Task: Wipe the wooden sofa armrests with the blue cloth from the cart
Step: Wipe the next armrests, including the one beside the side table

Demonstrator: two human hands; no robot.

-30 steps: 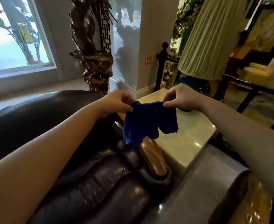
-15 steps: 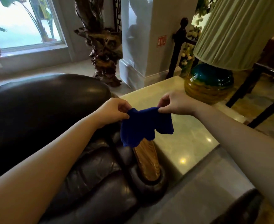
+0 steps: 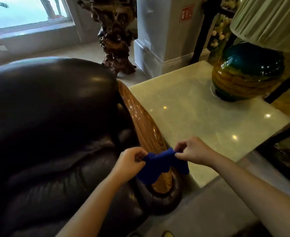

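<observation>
In the lower middle of the frame the blue cloth (image 3: 159, 166) hangs over the wooden armrest (image 3: 144, 127). The left hand (image 3: 129, 164) and right hand (image 3: 193, 152) each pinch a top corner with curled fingers. It looks light and soft, so bunching it into one palm should give a firmer hold for wiping.

Armrest (image 3: 141, 120) lies between sofa (image 3: 52, 117) left and table (image 3: 200, 117) right.

Both bare forearms reaching forward, left hand (image 3: 130, 163) and right hand (image 3: 193, 151) level, near each other, fingers curled, pinching
</observation>
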